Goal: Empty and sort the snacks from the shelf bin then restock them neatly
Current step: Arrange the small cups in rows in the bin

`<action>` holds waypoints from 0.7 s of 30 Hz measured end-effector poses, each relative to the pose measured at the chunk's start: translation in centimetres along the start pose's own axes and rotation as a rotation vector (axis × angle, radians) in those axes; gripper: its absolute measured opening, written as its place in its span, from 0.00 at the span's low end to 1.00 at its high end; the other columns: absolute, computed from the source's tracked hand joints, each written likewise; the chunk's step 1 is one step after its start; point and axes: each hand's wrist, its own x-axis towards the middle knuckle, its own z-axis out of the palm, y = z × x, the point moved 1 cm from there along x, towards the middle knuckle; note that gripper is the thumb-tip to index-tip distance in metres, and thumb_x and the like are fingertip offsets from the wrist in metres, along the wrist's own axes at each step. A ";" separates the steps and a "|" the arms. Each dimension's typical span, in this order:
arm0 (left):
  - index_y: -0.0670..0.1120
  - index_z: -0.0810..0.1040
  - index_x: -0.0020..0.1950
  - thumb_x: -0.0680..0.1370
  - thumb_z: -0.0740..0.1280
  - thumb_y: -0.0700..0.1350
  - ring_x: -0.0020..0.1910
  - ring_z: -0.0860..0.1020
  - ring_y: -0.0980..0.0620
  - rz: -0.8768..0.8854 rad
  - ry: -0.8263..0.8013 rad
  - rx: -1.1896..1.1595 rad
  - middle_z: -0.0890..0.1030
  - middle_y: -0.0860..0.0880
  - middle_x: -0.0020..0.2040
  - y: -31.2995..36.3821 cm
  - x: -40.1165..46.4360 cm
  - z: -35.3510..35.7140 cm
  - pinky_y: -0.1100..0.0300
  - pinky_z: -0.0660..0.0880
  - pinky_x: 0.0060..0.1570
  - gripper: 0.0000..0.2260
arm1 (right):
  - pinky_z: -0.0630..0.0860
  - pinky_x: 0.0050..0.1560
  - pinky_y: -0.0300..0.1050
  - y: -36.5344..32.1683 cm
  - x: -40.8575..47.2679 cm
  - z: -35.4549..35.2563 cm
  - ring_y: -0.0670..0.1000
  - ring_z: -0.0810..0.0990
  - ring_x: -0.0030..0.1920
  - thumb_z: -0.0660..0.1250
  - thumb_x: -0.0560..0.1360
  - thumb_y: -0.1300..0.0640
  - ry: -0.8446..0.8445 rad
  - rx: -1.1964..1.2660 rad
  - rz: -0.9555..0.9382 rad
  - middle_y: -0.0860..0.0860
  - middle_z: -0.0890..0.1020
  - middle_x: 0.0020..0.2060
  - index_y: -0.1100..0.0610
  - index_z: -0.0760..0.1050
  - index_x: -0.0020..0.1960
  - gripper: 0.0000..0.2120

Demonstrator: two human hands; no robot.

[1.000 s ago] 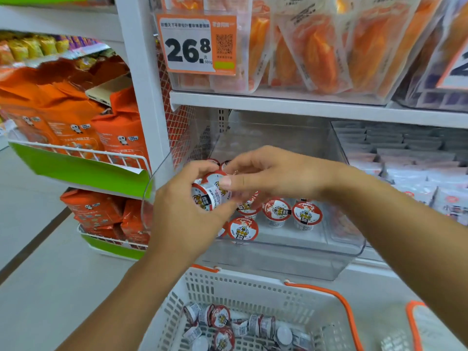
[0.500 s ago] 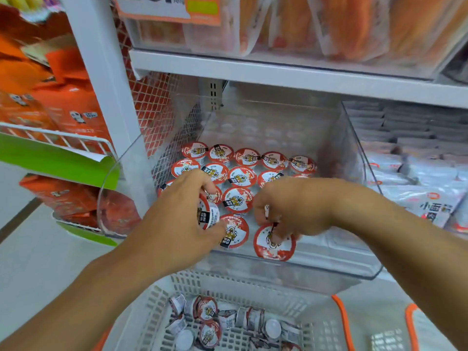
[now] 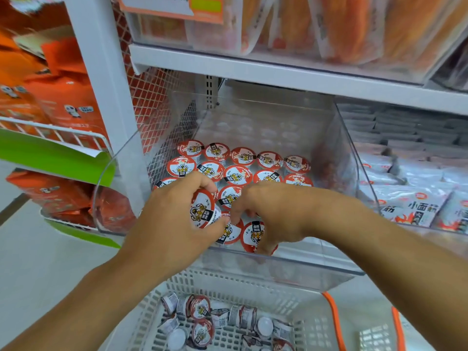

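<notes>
While the clear shelf bin (image 3: 336, 268) fills row by row, I am in the restocking step: upright snack cups with red-and-white tiger lids (image 3: 238, 174) already stand in neat lines across the back and middle of the bin, lids up and touching one another.

My left hand (image 3: 174, 219) is curled round a small stack of cups (image 3: 203, 209), tilted so the top lid faces me, held just over the bin's front left part. My right hand (image 3: 268, 214) reaches down at the front row with fingers bent; its fingertips (image 3: 262, 250) pinch the near edge of one tiger-lid cup (image 3: 254, 235), which sits just behind the bin's front wall, beside another cup in the same row (image 3: 229, 233).

Below, the white slotted basket (image 3: 311, 323) with orange handles (image 3: 334, 323) holds a loose heap of the same cups (image 3: 222, 317), lying on their sides and at all angles, so I judge the job well short of finished.

The next move, as I read it, calls for settling the pinched cup flat and square against its neighbour, then taking the next one off the left-hand stack and setting it to the right, where the front row is bare. Care is needed not to nudge the rows behind out of line.
</notes>
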 end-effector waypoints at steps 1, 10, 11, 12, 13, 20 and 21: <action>0.57 0.74 0.49 0.66 0.80 0.52 0.44 0.78 0.65 0.004 0.002 -0.006 0.79 0.64 0.42 0.0 0.0 0.0 0.74 0.70 0.40 0.18 | 0.77 0.54 0.50 0.0 0.0 0.0 0.51 0.74 0.55 0.81 0.65 0.49 0.002 -0.023 0.004 0.46 0.73 0.55 0.45 0.73 0.64 0.30; 0.58 0.78 0.49 0.65 0.80 0.54 0.45 0.78 0.61 0.056 0.009 -0.001 0.79 0.61 0.44 -0.2 0.3 0.1 0.74 0.72 0.44 0.17 | 0.77 0.51 0.46 1.5 -0.5 -0.2 0.48 0.75 0.51 0.80 0.66 0.46 0.014 0.009 0.013 0.46 0.76 0.54 0.47 0.75 0.61 0.26; 0.59 0.81 0.53 0.65 0.80 0.55 0.48 0.78 0.61 0.056 0.007 -0.010 0.78 0.61 0.48 -0.2 0.4 0.1 0.74 0.73 0.47 0.19 | 0.77 0.51 0.45 1.8 -0.7 -0.7 0.47 0.76 0.48 0.79 0.68 0.47 0.067 0.036 0.001 0.45 0.78 0.53 0.47 0.77 0.60 0.22; 0.59 0.81 0.59 0.64 0.80 0.56 0.50 0.78 0.61 0.053 0.006 -0.035 0.77 0.61 0.51 -0.1 0.5 0.0 0.72 0.74 0.50 0.24 | 0.77 0.49 0.44 2.3 -0.9 -1.5 0.45 0.77 0.45 0.76 0.71 0.48 0.160 0.082 -0.007 0.45 0.80 0.51 0.48 0.79 0.58 0.17; 0.59 0.80 0.64 0.64 0.80 0.56 0.52 0.78 0.60 0.060 0.009 -0.058 0.77 0.60 0.53 0.2 0.5 0.0 0.69 0.76 0.53 0.29 | 0.78 0.47 0.44 2.5 -1.3 -2.5 0.45 0.80 0.43 0.74 0.74 0.48 0.256 0.199 -0.016 0.46 0.82 0.49 0.50 0.80 0.55 0.13; 0.56 0.72 0.60 0.58 0.85 0.45 0.46 0.80 0.67 0.074 -0.009 -0.260 0.81 0.64 0.47 2.5 0.5 1.4 0.73 0.75 0.44 0.35 | 0.84 0.45 0.49 2.4 -1.7 -2.5 0.59 0.85 0.43 0.72 0.74 0.53 0.086 0.902 -0.061 0.63 0.85 0.46 0.61 0.80 0.56 0.15; 0.55 0.73 0.58 0.59 0.85 0.44 0.45 0.81 0.67 0.079 -0.019 -0.284 0.82 0.64 0.47 2.7 0.4 1.6 0.73 0.76 0.42 0.33 | 0.84 0.44 0.48 2.8 -1.6 -2.2 0.58 0.85 0.43 0.72 0.76 0.58 0.094 0.911 -0.037 0.63 0.85 0.46 0.61 0.80 0.57 0.11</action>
